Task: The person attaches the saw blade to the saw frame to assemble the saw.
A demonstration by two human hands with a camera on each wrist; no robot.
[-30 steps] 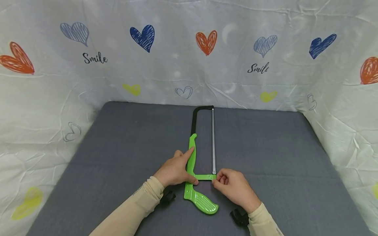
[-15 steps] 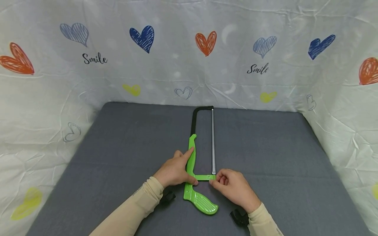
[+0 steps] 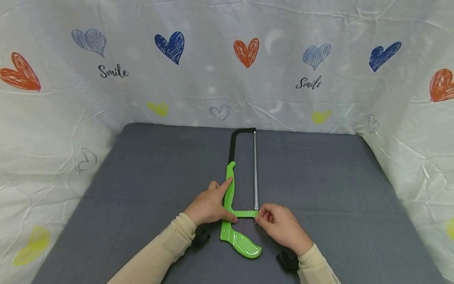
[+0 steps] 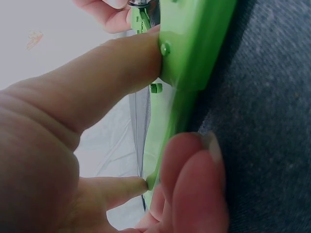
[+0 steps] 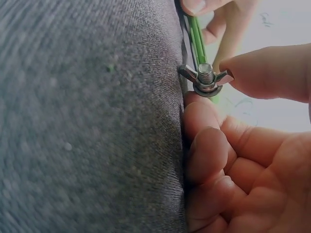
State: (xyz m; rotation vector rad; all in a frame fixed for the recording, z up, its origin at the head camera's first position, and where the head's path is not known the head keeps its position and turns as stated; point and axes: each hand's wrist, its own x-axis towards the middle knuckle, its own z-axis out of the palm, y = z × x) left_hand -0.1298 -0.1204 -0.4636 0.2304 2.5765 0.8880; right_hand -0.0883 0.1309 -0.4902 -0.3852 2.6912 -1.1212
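Observation:
A hacksaw (image 3: 244,242) with a bright green handle lies flat on the table, its black bow (image 3: 232,148) and silver blade (image 3: 255,169) reaching away from me. My left hand (image 3: 209,206) grips the green frame between thumb and fingers; the left wrist view shows the thumb (image 4: 121,65) pressed against it. At the near end of the blade, my right hand (image 3: 281,227) pinches a metal wing nut (image 5: 206,85) on a threaded bolt. In the right wrist view the thumb (image 5: 272,73) touches one wing, the index finger lies beneath, and the other fingers are curled.
Dark grey cloth covers the table (image 3: 337,177). A white curtain (image 3: 198,83) printed with hearts hangs behind it and along both sides. Black wrist-worn devices, such as the right one (image 3: 288,262), sit under the wrists.
My right thumb shifted left across the wing nut, then came back right. The left hand stays in place, and the hacksaw hardly moves.

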